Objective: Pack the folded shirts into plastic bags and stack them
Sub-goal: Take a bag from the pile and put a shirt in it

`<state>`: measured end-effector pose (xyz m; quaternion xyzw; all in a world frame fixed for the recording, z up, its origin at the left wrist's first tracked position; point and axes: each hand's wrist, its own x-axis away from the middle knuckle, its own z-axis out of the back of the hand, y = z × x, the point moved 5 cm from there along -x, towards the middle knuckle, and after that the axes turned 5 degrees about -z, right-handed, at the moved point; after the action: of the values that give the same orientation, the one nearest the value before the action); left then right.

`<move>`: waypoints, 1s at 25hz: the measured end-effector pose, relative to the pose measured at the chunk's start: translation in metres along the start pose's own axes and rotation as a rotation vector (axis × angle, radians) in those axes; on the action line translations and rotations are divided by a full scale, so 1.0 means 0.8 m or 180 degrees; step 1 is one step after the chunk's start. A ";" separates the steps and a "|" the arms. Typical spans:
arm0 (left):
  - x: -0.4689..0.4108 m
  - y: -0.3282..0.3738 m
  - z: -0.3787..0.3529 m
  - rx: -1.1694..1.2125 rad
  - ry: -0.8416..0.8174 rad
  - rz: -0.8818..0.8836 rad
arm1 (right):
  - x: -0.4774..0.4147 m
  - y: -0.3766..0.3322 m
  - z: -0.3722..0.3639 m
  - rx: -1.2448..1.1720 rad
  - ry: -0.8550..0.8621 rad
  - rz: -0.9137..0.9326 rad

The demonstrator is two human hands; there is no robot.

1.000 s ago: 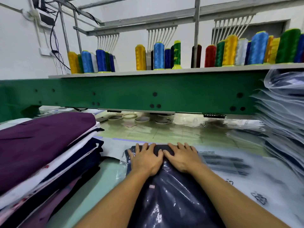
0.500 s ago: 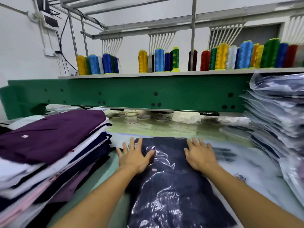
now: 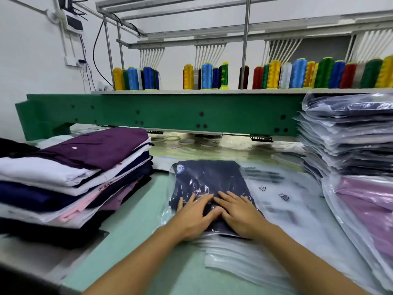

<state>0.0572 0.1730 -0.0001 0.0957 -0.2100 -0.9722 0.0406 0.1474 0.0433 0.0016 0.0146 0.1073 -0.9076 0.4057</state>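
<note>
A folded navy shirt in a clear plastic bag (image 3: 209, 177) lies flat on the green table (image 3: 131, 226), on top of several empty bags (image 3: 282, 211). My left hand (image 3: 196, 211) and my right hand (image 3: 238, 211) lie side by side, palms down with fingers straight, pressing on the near end of the bagged shirt. A pile of unpacked folded shirts (image 3: 72, 173), purple on top, stands at the left. A tall stack of bagged shirts (image 3: 348, 133) rises at the right.
A green machine beam (image 3: 161, 111) crosses the back, low over the table, with thread cones (image 3: 297, 73) on a shelf above it. A bagged pink shirt (image 3: 365, 209) leans at the right edge. Round hoops (image 3: 187, 141) lie under the beam.
Both hands have slid back toward me along the bag, from its far end, via the two sides, to its near end, and have come together again.
</note>
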 end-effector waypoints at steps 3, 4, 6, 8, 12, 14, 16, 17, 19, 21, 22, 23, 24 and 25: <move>0.029 -0.001 0.002 -0.0086 -0.0146 -0.0143 | 0.019 0.021 0.010 0.0071 0.0130 -0.0190; 0.035 0.002 0.003 -0.0033 -0.0163 -0.0207 | 0.025 0.025 0.013 0.0000 0.0219 -0.0186; 0.045 0.010 0.005 0.0020 -0.0081 -0.0371 | 0.042 0.030 0.018 -0.0387 0.0372 -0.0042; 0.051 0.018 0.009 -0.0068 0.0313 -0.0598 | 0.062 0.031 0.027 -0.0936 0.0238 0.0143; 0.055 0.041 0.015 0.0017 0.1189 -0.1382 | 0.079 0.026 0.049 -0.1378 0.0188 0.0366; 0.057 0.045 0.018 0.0285 0.1299 -0.1385 | 0.079 0.016 0.055 -0.1071 0.0427 0.0513; 0.057 0.039 0.020 0.0531 0.1334 -0.1202 | 0.079 0.008 0.056 -0.0685 0.0608 0.0584; 0.058 0.034 0.021 0.0666 0.1326 -0.1095 | 0.078 0.005 0.054 -0.0479 0.0656 0.0528; 0.059 0.024 0.025 0.0813 0.1321 -0.0811 | 0.076 0.006 0.051 -0.0336 0.0783 0.0373; 0.063 0.005 0.033 0.0565 0.1393 -0.0409 | 0.076 0.011 0.046 -0.0508 0.0839 0.0231; 0.067 -0.006 0.038 0.0342 0.1402 -0.0183 | 0.076 0.012 0.044 -0.0591 0.0818 0.0193; 0.072 -0.017 0.043 0.0177 0.1362 -0.0010 | 0.075 0.015 0.042 -0.0670 0.0798 0.0164; 0.077 -0.025 0.048 0.0185 0.1300 0.0033 | 0.075 0.018 0.041 -0.0746 0.0799 0.0135; 0.080 -0.029 0.053 0.0361 0.1247 -0.0071 | 0.075 0.021 0.041 -0.0803 0.0820 0.0085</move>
<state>-0.0150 0.2035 0.0174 0.2874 -0.2515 -0.9219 0.0645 0.1219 -0.0186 0.0236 0.0811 0.2712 -0.8721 0.3993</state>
